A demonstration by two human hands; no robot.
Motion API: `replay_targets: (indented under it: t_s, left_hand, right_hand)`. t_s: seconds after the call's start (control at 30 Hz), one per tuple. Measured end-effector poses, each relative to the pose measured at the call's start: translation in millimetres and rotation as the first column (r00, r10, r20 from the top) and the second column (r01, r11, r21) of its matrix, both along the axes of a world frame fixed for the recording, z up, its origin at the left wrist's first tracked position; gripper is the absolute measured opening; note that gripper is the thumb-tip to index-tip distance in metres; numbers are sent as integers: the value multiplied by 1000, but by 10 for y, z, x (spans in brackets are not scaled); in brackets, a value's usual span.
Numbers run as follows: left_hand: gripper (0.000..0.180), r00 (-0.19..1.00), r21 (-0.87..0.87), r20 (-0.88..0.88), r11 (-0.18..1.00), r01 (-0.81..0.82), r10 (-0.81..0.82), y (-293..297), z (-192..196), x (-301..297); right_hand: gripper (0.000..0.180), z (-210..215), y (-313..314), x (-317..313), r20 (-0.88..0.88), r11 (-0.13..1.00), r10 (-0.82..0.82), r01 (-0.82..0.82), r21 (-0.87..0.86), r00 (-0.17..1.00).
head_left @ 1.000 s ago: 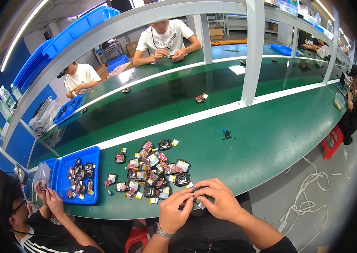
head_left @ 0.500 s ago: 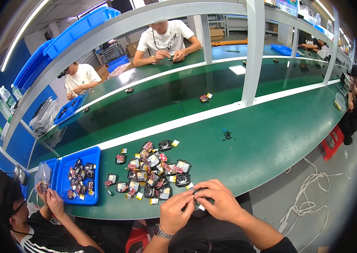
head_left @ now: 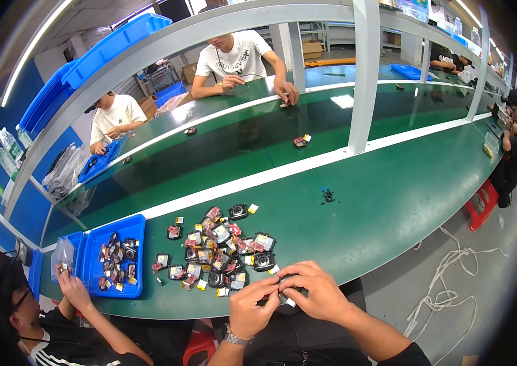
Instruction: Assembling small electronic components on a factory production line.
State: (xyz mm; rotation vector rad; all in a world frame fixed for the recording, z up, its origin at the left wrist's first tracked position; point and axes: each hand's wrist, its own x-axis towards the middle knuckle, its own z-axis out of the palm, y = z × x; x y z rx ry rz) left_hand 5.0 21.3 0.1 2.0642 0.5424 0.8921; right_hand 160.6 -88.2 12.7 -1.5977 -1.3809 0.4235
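At the near edge of the green bench, my left hand (head_left: pixel 254 311) and my right hand (head_left: pixel 312 291) meet, fingertips pinched together. Between them is a small dark electronic unit, mostly hidden by the fingers, with a white tab (head_left: pixel 290 301) poking out below. My left wrist wears a metal watch (head_left: pixel 235 336). Just left of and beyond my hands lies a loose pile of black-cased electronic units (head_left: pixel 220 261) with red circuit boards and white-and-yellow tabs. A cluster of tiny black parts (head_left: pixel 329 196) lies farther off to the right.
A blue tray (head_left: pixel 142 256) with similar units stands left, beside a co-worker's hands (head_left: pixel 74 290). Beyond a white rail, a dark green conveyor (head_left: pixel 234 152) carries scattered units. A white post (head_left: pixel 363 79) rises from the rail. White cables (head_left: pixel 448 299) lie on the floor at right.
My hands stay together at the edge, with only slight finger movement. Across the conveyor, a co-worker's hand has reached forward onto a unit on the belt. The pile has not changed.
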Motion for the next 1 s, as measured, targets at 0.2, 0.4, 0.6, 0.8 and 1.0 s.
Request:
replay_targets:
  t_s: [0.2,0.4,0.6,0.8,1.0]
  left_hand:
    - [14,1000,-19,-5,1000,4,-4,0,20,4]
    - [14,1000,35,-9,999,-1,2,12,-25,-7]
    - [12,1000,-151,-17,988,5,-8,11,47,3]
    - [11,999,-148,-33,989,-7,2,13,63,-3]
    - [12,1000,-111,-29,994,-3,0,1,50,5]
  right_hand:
    - [13,20,-3,-1,-7,1000,-1,1,-6,1000]
    - [12,8,-3,-18,-2,1000,-5,5,-7,1000]
    - [13,18,-2,10,-10,1000,6,-6,-12,1000]
    - [8,16,2,-2,-43,1000,5,-6,-8,999]
    - [9,8,-17,-4,-39,1000,-1,1,-2,999]
